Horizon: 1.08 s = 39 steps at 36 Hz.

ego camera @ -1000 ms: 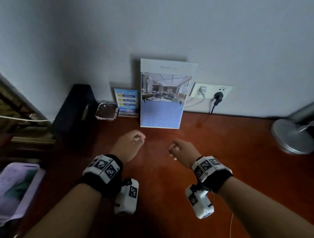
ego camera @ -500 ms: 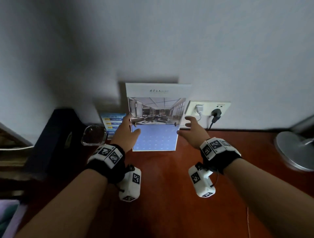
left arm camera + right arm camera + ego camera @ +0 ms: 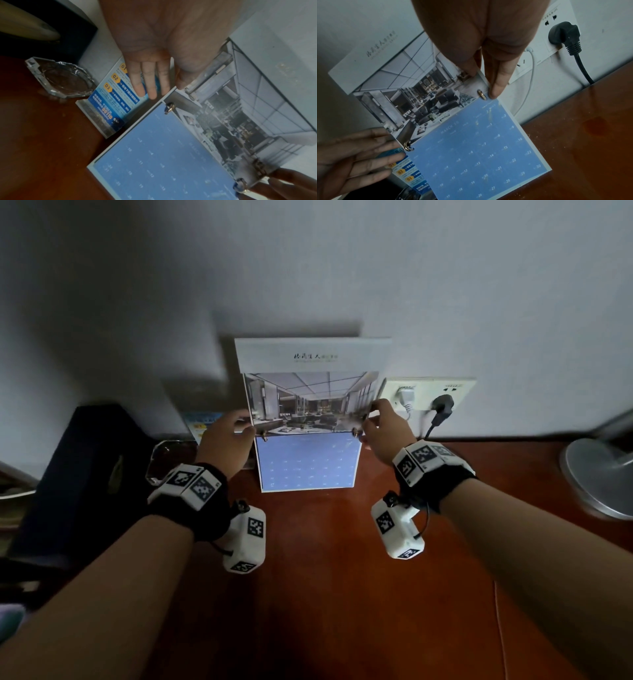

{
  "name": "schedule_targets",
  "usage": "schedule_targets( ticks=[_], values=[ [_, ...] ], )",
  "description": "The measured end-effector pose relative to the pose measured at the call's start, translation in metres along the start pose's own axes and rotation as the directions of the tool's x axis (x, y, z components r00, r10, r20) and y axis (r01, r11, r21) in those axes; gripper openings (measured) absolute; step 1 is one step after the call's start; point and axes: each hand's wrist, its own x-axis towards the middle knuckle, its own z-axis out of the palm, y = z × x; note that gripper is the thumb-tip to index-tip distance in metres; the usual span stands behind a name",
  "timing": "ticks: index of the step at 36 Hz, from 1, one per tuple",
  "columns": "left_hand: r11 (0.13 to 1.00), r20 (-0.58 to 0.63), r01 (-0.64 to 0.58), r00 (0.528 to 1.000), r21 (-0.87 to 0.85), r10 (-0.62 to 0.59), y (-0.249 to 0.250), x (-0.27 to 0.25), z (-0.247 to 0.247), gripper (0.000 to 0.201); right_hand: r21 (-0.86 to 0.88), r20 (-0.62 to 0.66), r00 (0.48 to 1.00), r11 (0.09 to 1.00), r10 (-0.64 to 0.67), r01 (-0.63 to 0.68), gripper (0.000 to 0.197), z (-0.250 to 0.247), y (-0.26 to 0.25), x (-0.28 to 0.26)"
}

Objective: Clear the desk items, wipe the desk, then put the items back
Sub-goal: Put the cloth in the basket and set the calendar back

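The blue instruction card (image 3: 201, 422) is largely hidden behind the left hand (image 3: 226, 441) in the head view, and the glass ashtray (image 3: 160, 457) is partly covered by that arm's wrist band (image 3: 191, 484). The lamp base (image 3: 597, 479) is cut off by the right edge, and the header print on the calendar (image 3: 308, 419) is too blurred to be read.

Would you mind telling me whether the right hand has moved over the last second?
Yes. The right hand went forward toward the wall socket, now pinching the calendar by its right edge.
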Motion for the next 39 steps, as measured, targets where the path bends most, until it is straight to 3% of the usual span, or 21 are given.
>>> schedule_targets(
  ticks=[11,14,26,33,39],
  values=[
    [0.992,0.005,-0.007,1.0,-0.128,0.007,-0.009,0.0,0.0,0.009,-0.048,-0.031,0.999,0.999,-0.022,0.02,0.025,-0.005,-0.005,-0.005],
    [0.992,0.013,-0.021,1.0,-0.125,0.023,-0.013,-0.003,-0.001,0.018,-0.057,-0.036,0.999,0.998,-0.026,0.024,0.024,-0.007,-0.006,-0.012],
    [0.991,0.043,-0.059,0.997,-0.12,0.065,-0.008,-0.026,-0.001,0.006,-0.067,-0.069,0.997,0.997,-0.041,0.036,0.027,-0.022,-0.002,-0.038],
    [0.992,0.042,-0.067,0.997,-0.109,0.071,0.007,-0.042,0.0,0.01,-0.011,-0.06,0.997,0.998,-0.057,0.057,0.022,-0.038,0.002,-0.055],
    [0.993,0.038,-0.091,0.995,-0.079,0.094,0.028,-0.058,0.01,0.015,-0.073,-0.047,0.996,0.995,-0.073,0.07,0.026,-0.062,0.013,-0.059]
  ],
)
